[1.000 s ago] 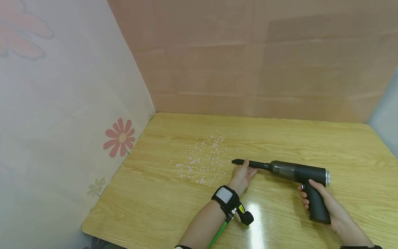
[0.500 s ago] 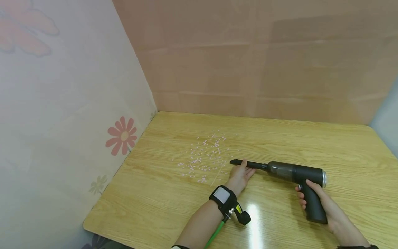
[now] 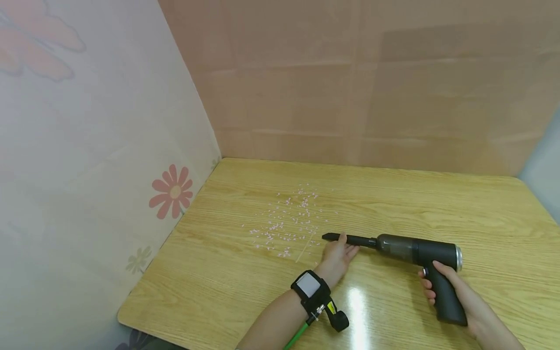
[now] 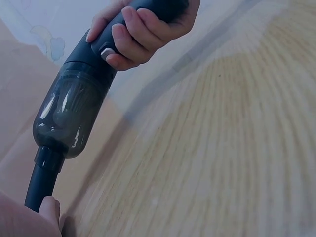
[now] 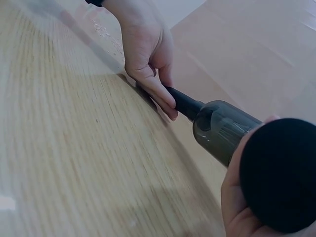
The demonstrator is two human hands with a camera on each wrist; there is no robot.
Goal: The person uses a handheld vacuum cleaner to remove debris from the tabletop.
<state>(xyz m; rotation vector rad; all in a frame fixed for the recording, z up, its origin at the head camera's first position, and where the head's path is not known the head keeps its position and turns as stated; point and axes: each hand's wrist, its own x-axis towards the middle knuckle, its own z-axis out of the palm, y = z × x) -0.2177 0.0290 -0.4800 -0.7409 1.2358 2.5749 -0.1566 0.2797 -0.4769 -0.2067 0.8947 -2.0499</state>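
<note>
- The right hand (image 3: 455, 294) is wrapped around the black handle of a handheld vacuum (image 3: 415, 252), fingers curled about the grip, near the front right part of the table (image 3: 481, 214).
- The vacuum is dark, with a smoky clear dust cup and a silver ring at its back end; its body is held level over the table, and its thin black nozzle (image 3: 350, 239) points toward the left edge.
- The left hand (image 3: 340, 254) lies under the nozzle with its fingers mostly straight, cradling the tube rather than clasping it; the thumb touches the tube's side.
- Small pink and white crumbs (image 3: 290, 218) are scattered on the table's middle, just past the nozzle tip and toward the back edge.
- A black wrist strap (image 3: 311, 288) with a pale panel sits on the left forearm, trailing a green cord (image 3: 297, 335).
</note>
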